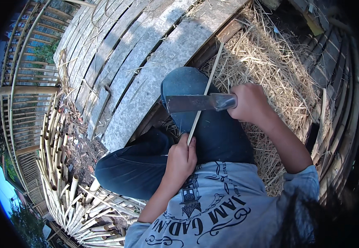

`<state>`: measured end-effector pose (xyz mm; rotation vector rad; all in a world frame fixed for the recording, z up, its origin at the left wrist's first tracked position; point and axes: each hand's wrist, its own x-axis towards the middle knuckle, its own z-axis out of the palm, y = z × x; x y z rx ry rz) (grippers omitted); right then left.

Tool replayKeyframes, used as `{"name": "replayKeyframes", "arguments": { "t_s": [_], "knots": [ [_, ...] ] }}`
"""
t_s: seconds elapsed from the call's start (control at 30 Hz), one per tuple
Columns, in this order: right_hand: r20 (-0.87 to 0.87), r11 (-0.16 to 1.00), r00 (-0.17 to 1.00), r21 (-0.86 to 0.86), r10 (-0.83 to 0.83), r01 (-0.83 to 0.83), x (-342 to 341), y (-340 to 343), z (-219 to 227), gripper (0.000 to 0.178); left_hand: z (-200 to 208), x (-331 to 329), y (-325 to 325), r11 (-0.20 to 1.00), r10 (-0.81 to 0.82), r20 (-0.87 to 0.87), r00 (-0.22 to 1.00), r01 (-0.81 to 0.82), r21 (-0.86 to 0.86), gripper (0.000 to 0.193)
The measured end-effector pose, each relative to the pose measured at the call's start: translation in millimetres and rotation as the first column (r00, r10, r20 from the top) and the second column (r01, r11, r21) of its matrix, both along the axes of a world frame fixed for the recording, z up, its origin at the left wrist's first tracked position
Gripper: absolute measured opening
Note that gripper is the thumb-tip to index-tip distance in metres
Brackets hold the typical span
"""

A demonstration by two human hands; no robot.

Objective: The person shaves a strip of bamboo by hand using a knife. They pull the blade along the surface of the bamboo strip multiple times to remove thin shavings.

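My left hand (181,159) is closed round the near end of a thin bamboo strip (215,66), which slants up and away across my bent knee. In my right hand (249,103) is the handle of a wide-bladed knife (187,103). Its metal blade points left and lies across the strip, over the dark trousers on my thigh. Whether the edge touches the strip or the cloth cannot be made out. The handle is mostly hidden by my fingers.
A platform of worn wooden planks (154,70) fills the upper middle. Pale shavings (266,62) are heaped at the right, beside long bamboo lengths (340,120). Cut bamboo poles (90,211) pile up at the lower left, near a bamboo fence (32,99).
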<state>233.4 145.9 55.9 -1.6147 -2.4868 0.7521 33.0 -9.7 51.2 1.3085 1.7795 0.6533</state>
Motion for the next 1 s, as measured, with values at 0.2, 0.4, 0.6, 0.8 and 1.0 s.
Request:
{"name": "replayKeyframes", "arguments": {
  "t_s": [0.2, 0.4, 0.6, 0.8, 1.0],
  "knots": [
    [0.216, 0.791, 0.762, 0.199, -0.611, 0.578, 122.2, 61.3, 13.1, 0.027, -2.8, -1.0, -6.3, 0.999, -0.051, 0.072, 0.996, 0.051, 0.001, 0.016],
    [-0.021, 0.954, 0.954, 0.001, -0.299, 0.299, 42.1, -34.6, 19.7, 0.017, 0.7, 2.7, 3.3, 0.995, -0.095, 0.044, 0.995, 0.096, -0.03, 0.014],
    [0.029, 0.985, 0.986, 0.068, -0.164, 0.162, 32.0, 17.2, -12.8, 0.017, -3.1, 1.4, 3.3, 0.996, -0.084, -0.011, 0.996, 0.084, -0.021, 0.017],
    [0.082, 0.962, 0.969, 0.159, -0.235, 0.22, 43.0, 25.6, 12.8, 0.015, -1.1, 3.8, 6.6, 0.997, -0.078, 0.006, 0.997, 0.078, 0.0, 0.02],
    [0.193, 0.985, 0.974, 0.098, 0.122, -0.143, -4.3, -19.5, 13.3, 0.022, -7.7, -5.5, -1.1, 0.997, -0.073, 0.014, 0.997, 0.073, -0.007, 0.021]
  ]
}}
